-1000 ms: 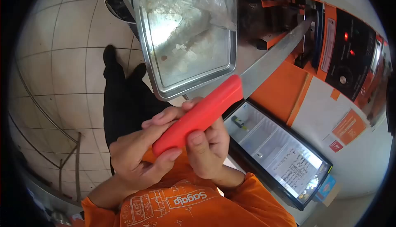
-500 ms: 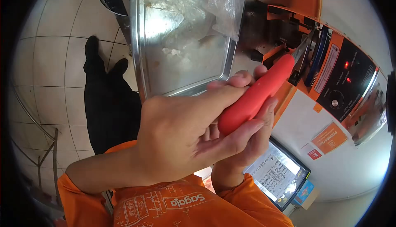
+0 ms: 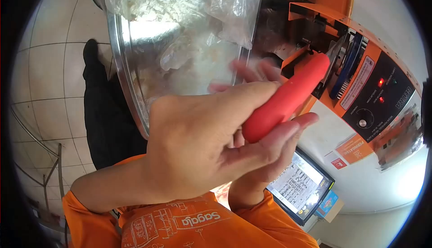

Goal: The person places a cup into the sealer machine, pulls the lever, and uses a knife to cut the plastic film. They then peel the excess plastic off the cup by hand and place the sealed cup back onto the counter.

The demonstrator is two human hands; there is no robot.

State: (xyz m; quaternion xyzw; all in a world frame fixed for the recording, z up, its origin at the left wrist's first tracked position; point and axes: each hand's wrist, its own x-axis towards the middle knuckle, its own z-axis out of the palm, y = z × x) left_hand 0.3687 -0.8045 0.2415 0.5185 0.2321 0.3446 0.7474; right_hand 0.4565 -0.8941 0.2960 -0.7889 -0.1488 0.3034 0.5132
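My left hand (image 3: pixel 189 144) is wrapped round the thick red handle of a knife (image 3: pixel 288 95). A thin grey blade seems to extend beyond the handle's far end, seen against the machine. Thumb and index finger lie along opposite sides of the handle. Behind it is my right hand (image 3: pixel 285 162), mostly hidden by the left hand and the handle. Its fingers are spread and blurred on the far side, apart from the handle, and its thumb sticks out to the right.
A metal tray (image 3: pixel 120 63) with crumpled clear plastic bags (image 3: pixel 166 4) lies beyond my hands. At the right stands an orange sealing machine (image 3: pixel 378 95) with two red lights lit. Below it are a monitor (image 3: pixel 299 182) and a small blue box (image 3: pixel 328 205).
My right hand's fingers have spread away from the handle. The knife has shifted slightly up and right. The tray appears farther left, with more of its bags in view.
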